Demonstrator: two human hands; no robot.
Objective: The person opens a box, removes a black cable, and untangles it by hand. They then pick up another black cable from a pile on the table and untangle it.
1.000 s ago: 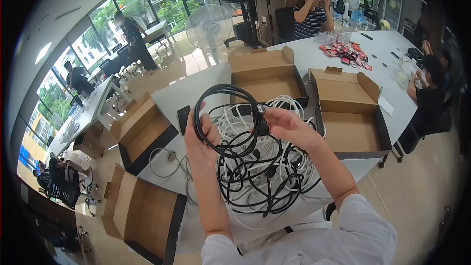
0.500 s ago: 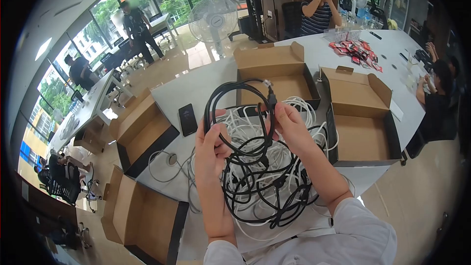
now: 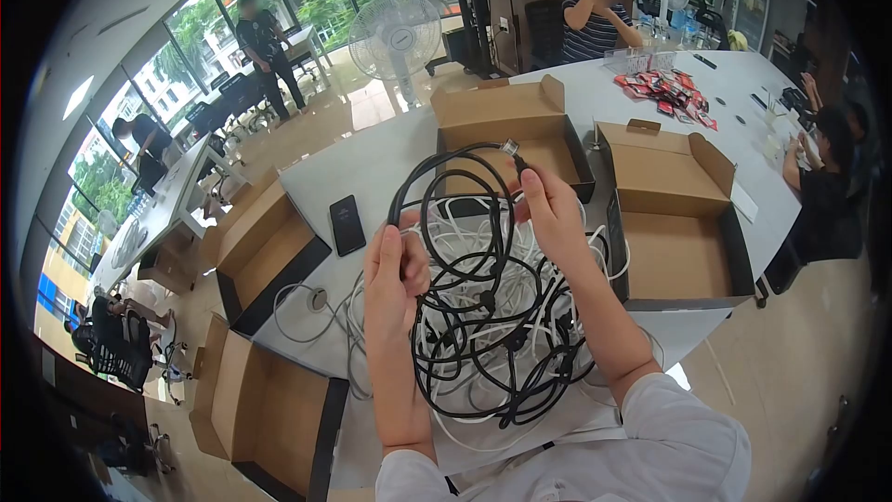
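Note:
A black cable point(image 3: 403, 188) hangs in loose loops between my two hands, above a tangled heap of white cables point(image 3: 455, 228) and other black cables point(image 3: 483, 400). My left hand point(image 3: 395, 265) is closed around the loops on their left side. On the right, my right hand point(image 3: 548, 209) pinches the cable close to its end, where a connector with a silvery tip point(image 3: 511, 147) points up and left. Lower parts of the held cable run down into the heap, so where it ends there cannot be made out.
Open cardboard boxes stand around the heap: two behind point(image 3: 520, 153) and right point(image 3: 678, 256), two at left point(image 3: 274, 270) and front left point(image 3: 283, 418). A phone point(image 3: 347, 225) lies on the white table point(image 3: 316, 167). Red packets point(image 3: 669, 93) lie farther back; several people sit or stand around.
My right hand has shifted slightly up along the cable, and the connector end now tilts left. The loops between my hands have spread wider. The whole view has moved a little.

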